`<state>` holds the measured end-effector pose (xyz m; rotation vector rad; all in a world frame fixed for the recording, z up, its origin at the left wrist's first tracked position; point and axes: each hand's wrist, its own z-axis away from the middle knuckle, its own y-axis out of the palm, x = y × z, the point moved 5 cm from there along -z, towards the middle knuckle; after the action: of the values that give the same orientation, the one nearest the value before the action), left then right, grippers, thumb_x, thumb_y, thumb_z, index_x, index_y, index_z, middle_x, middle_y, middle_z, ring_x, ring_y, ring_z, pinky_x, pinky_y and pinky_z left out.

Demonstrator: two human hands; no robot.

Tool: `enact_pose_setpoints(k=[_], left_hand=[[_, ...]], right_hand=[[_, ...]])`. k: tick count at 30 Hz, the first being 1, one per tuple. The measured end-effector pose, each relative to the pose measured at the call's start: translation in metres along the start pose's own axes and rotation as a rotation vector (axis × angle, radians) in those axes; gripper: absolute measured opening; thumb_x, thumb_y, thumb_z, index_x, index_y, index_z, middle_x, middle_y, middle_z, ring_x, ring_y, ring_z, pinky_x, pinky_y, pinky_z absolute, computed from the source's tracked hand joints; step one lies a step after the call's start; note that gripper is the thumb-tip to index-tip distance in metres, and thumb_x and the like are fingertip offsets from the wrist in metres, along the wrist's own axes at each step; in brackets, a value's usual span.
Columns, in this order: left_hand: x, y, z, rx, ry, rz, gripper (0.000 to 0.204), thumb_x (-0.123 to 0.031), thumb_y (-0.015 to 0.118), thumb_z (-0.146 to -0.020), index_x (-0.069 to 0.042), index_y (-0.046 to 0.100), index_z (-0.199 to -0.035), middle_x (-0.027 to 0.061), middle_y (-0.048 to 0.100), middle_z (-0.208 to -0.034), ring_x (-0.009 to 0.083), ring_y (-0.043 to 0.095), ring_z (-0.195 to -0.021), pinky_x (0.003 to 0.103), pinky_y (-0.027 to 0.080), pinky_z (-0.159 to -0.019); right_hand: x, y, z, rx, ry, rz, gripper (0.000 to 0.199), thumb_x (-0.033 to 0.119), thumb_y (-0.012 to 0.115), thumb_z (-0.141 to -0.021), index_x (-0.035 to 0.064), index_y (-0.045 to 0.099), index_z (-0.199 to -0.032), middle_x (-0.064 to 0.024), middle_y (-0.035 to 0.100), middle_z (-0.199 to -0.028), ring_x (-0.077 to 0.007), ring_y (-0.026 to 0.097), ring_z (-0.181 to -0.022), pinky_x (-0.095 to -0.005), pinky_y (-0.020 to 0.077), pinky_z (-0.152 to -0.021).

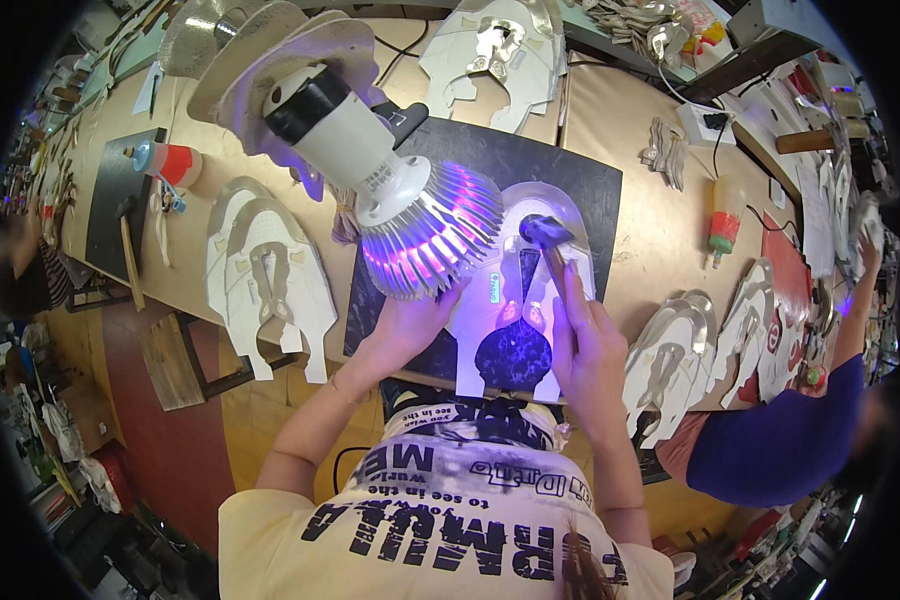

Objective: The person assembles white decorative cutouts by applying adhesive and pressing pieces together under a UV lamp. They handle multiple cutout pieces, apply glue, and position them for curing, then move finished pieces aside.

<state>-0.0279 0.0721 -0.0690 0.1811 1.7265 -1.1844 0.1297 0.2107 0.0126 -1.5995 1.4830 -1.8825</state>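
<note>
Right hand (592, 352) wraps hammer (548, 233) by handle, head over white shoe piece (479, 320) lying on black board (592, 182) under lamp (410, 215). Left hand (412, 325) by piece's left edge; fingertips hidden, cannot tell grip. Best: light, flat taps, fingers clear.

Finned lamp (432, 235) throws violet glare on white cutout (483, 315) below; edges bent, corners black, rim blurry.
</note>
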Motion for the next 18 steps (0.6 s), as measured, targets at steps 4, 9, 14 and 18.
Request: enact_pose_setpoints(k=[4,9,14,18], left_hand=[[-0.007,-0.004,-0.002,-0.039,0.065,0.011,0.048,-0.007,0.070,-0.088,-0.003,0.057,-0.134,0.0052,0.052,-0.086,0.0133,0.049,-0.067,0.026,0.045,-0.060],[-0.011,-0.009,0.004,0.100,-0.166,0.104,0.064,-0.001,0.073,-0.083,-0.006,0.050,-0.142,0.0046,0.055,-0.086,0.0082,0.049,-0.068,0.020,0.044,-0.055],[-0.030,-0.014,0.025,0.159,-0.266,0.250,0.073,-0.001,0.074,-0.082,-0.008,0.042,-0.147,0.0031,0.054,-0.084,0.0038,0.049,-0.070,0.016,0.042,-0.053],[-0.047,-0.027,0.028,0.090,-0.095,-0.235,0.065,-0.017,0.074,-0.085,-0.008,0.046,-0.143,0.0070,0.057,-0.078,0.0202,0.056,-0.064,0.034,0.048,-0.063]], right_hand=[[0.002,0.010,0.003,0.003,0.043,-0.022,0.058,0.000,0.061,-0.090,0.0091,0.046,-0.145,-0.0161,0.056,-0.074,-0.0309,0.056,-0.060,-0.0422,0.0442,-0.057],[-0.004,0.006,0.020,0.077,0.052,0.043,0.064,0.008,0.060,-0.089,0.0148,0.040,-0.150,-0.0143,0.059,-0.083,-0.0300,0.061,-0.059,-0.0424,0.0517,-0.056],[-0.007,0.005,0.030,0.090,0.048,-0.118,0.062,0.005,0.062,-0.090,0.0121,0.043,-0.148,-0.0130,0.061,-0.074,-0.0241,0.061,-0.058,-0.0362,0.0497,-0.054],[-0.023,-0.018,0.023,-0.074,0.229,-0.353,0.055,0.007,0.061,-0.094,0.0036,0.044,-0.145,-0.0088,0.059,-0.065,-0.0103,0.054,-0.057,-0.0277,0.0427,-0.051]])
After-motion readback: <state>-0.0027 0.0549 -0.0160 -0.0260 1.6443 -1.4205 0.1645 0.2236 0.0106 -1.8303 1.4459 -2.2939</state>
